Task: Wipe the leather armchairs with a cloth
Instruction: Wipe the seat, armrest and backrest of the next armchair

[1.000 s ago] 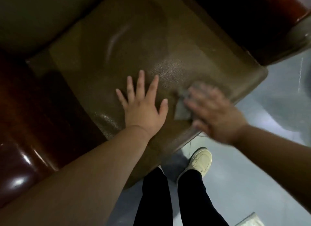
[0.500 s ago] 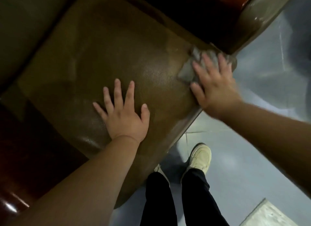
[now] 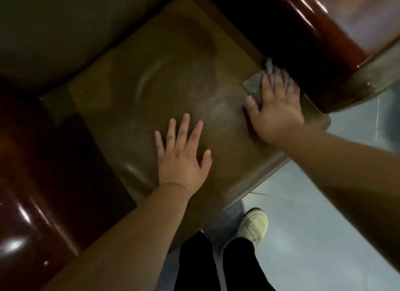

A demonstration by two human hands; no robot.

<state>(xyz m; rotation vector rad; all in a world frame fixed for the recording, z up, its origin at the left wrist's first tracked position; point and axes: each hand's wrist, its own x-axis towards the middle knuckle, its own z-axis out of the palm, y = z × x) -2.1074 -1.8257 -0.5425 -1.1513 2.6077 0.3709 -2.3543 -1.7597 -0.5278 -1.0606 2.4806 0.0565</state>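
The armchair's olive-brown leather seat cushion (image 3: 173,91) fills the middle of the head view. My left hand (image 3: 183,158) lies flat on its front part, fingers spread, holding nothing. My right hand (image 3: 275,104) presses a grey cloth (image 3: 256,82) down on the seat's right edge, beside the armrest. Most of the cloth is hidden under my palm; a crumpled corner sticks out past my fingertips.
Glossy red-brown wooden armrests stand at the left (image 3: 32,204) and the upper right (image 3: 337,26). The padded backrest (image 3: 54,30) curves across the upper left. My legs and a white shoe (image 3: 253,225) stand on the pale grey tiled floor (image 3: 313,236) in front of the seat.
My right hand has slid the cloth from the seat's front edge along the right side toward the armrest. My left hand has stayed flat on the cushion.
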